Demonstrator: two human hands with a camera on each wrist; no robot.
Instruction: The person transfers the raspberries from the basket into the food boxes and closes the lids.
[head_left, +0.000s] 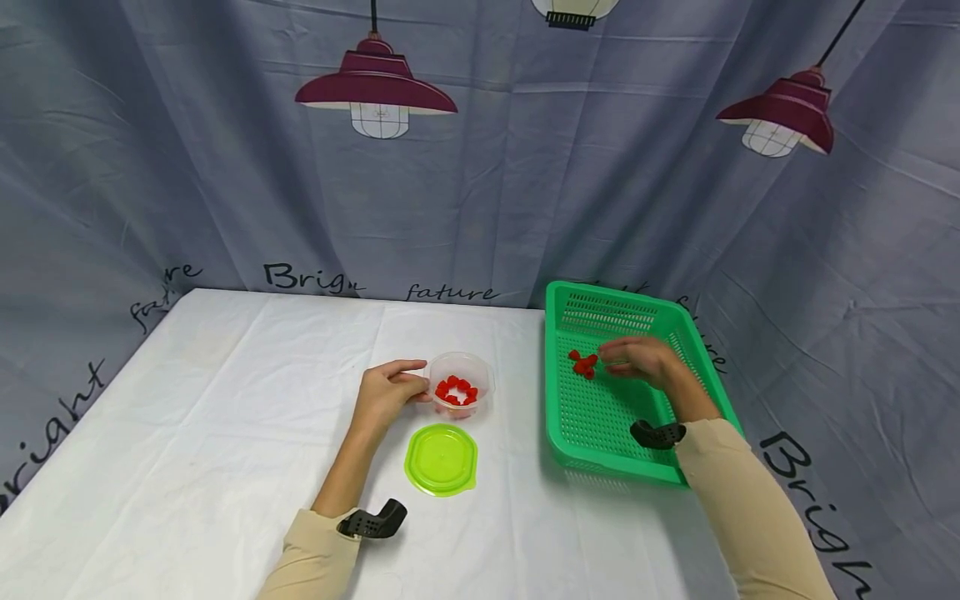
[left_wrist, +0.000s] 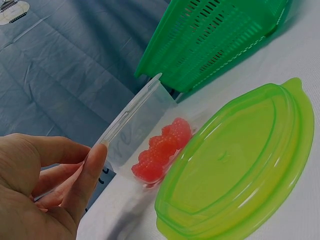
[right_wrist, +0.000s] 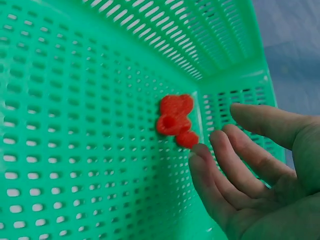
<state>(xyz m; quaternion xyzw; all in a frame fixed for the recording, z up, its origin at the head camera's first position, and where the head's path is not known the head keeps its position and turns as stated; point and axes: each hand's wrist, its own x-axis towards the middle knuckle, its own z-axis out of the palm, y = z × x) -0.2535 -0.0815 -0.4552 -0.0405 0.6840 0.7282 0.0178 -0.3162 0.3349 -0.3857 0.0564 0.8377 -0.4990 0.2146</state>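
Note:
My left hand (head_left: 384, 398) pinches the rim of a clear plastic tub (left_wrist: 131, 120) between thumb and fingers, at the tub's left side. Inside the tub lie several red raspberries (head_left: 455, 388), gathered along its bottom. My right hand (head_left: 643, 360) reaches into a green perforated basket (head_left: 552, 392), its fingers spread and slightly bent with nothing between them. Just beyond its fingertips, a small cluster of raspberries (right_wrist: 175, 112) sits on the basket floor, one showing its hollow end.
A bright green lid (head_left: 442, 460) lies flat on the white-covered table (head_left: 225, 450), nearer to me than the tub. A grey printed curtain (head_left: 480, 192) hangs behind the table and along the right. Black cameras are strapped to both wrists.

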